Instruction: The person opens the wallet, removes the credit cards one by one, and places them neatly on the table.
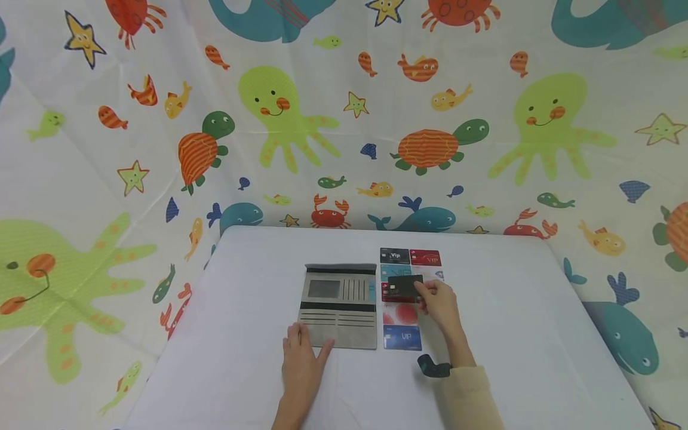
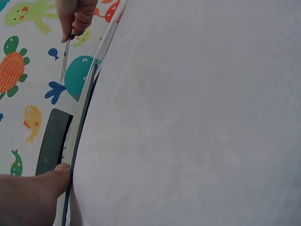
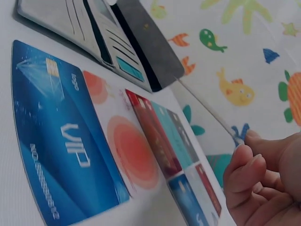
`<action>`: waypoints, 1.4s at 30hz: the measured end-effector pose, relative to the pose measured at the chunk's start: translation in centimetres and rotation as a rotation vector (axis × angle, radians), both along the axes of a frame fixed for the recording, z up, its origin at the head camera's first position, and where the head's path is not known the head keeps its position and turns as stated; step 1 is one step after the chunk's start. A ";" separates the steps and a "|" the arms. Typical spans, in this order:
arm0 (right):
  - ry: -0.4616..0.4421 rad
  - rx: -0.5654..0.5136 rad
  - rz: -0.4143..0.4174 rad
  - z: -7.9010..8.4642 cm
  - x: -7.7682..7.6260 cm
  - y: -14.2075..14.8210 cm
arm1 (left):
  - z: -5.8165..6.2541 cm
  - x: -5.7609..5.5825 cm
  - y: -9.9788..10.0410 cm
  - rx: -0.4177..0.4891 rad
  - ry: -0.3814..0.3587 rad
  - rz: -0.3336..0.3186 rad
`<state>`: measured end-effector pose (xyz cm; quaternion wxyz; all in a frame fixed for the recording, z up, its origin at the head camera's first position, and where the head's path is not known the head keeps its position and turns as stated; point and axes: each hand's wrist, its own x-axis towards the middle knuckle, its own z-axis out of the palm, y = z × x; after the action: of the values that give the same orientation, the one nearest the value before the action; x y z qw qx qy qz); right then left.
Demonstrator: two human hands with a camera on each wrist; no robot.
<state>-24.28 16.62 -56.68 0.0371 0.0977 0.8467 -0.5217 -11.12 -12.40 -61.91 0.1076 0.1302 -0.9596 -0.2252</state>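
Observation:
A grey wallet [image 1: 338,335] lies unfolded on the table, showing rows of card slots and a window pocket. One slot at its right side holds a teal card [image 3: 130,69]. My left hand [image 1: 303,361] rests on the wallet's lower left corner with fingers extended; its thumb [image 2: 59,176] touches the edge in the left wrist view. Between thumb and fingertips, my right hand [image 1: 442,304] pinches a black card [image 1: 400,286] by its right end. That card is above a red card and partly covers it; in the right wrist view it appears edge-on.
Right of the wallet, several cards lie in two columns, including a blue VIP card [image 1: 402,339], a white card with red circles [image 1: 400,314], a dark Vip card [image 1: 395,256] and a red VIP card [image 1: 425,257]. A dark strap [image 1: 433,366] sticks out by the right wrist. Patterned cloth [image 1: 376,131] hangs behind the table.

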 end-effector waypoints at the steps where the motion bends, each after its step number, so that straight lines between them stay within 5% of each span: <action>1: -0.002 -0.009 -0.007 0.0 0.2 0.3 | 0.0 0.0 0.0 -0.001 0.000 0.000; 9: -0.027 -0.040 -0.035 0.2 1.4 2.4 | 0.2 0.1 -0.1 0.009 -0.010 0.000; 28: -0.076 0.096 -0.059 -0.9 3.2 6.3 | 0.1 0.0 -0.2 0.018 -0.026 -0.004; 42: -0.125 0.092 -0.050 -1.1 4.2 6.9 | 0.1 0.0 -0.1 0.007 -0.006 -0.009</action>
<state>-20.05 23.50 -57.76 0.0723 0.1531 0.8631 -0.4757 -11.15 -12.49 -61.81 0.1033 0.1269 -0.9597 -0.2284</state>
